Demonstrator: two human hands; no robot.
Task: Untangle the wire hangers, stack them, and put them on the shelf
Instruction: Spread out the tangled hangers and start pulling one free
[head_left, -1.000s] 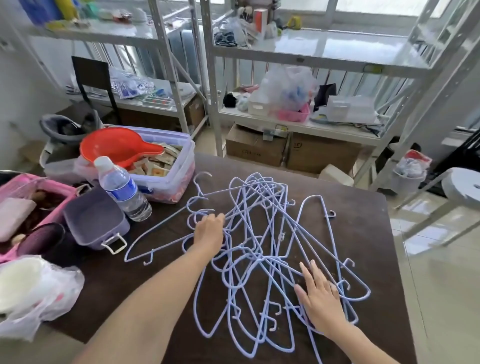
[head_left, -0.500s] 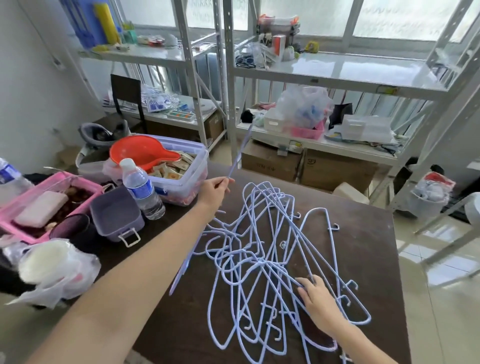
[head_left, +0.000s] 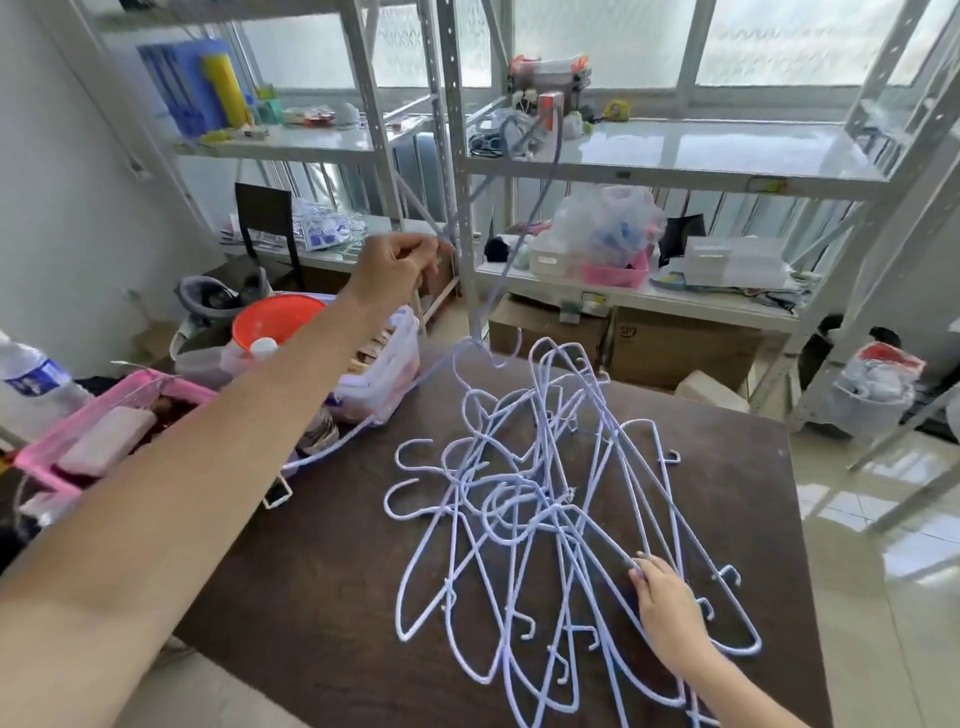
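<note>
A tangled pile of several pale blue wire hangers (head_left: 540, 509) lies on the dark brown table (head_left: 332, 613). My left hand (head_left: 397, 270) is raised high above the table's far left, shut on one hanger (head_left: 524, 218) that hangs lifted, its lower end still caught in the pile's far edge. My right hand (head_left: 667, 605) presses down on the near right part of the pile, fingers on the wires. The metal shelf (head_left: 675, 166) stands behind the table.
Left of the hangers sit a clear bin (head_left: 387, 374) with an orange funnel (head_left: 275, 319), a pink basket (head_left: 104, 421) and a water bottle (head_left: 36, 379). Shelves hold bags and boxes. Cardboard boxes (head_left: 675, 343) stand on the floor beyond the table.
My left hand has risen from the pile, pulling one hanger up and away toward the shelf. My right hand stayed pressing on the pile's near right side.
</note>
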